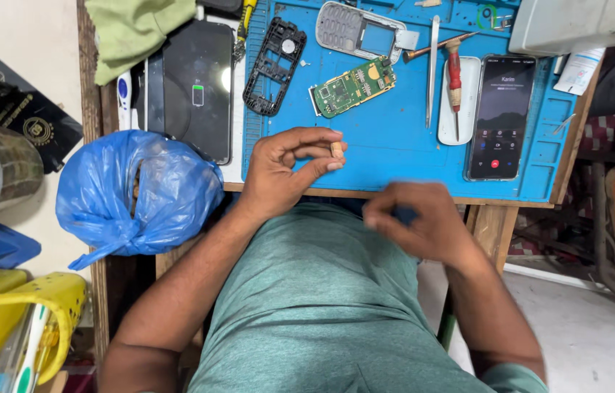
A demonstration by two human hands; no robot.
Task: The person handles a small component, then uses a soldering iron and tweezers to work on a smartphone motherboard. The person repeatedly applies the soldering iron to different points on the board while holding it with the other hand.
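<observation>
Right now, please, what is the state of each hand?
Left hand: pinching a small tan piece.
Right hand: closed, blurred; something dark inside, cannot tell what.

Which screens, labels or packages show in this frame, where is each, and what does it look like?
Smartphone: right on the blue mat, upright rectangle, dark lit screen with a red round button low down.
Dark phone: left of the mat, black screen with a small green battery icon.
White label: top right beside the smartphone, small paper with print and a blue patch.
Black package: far left, gold emblem.
Blue plastic bag: left edge, knotted, bulging.
</observation>
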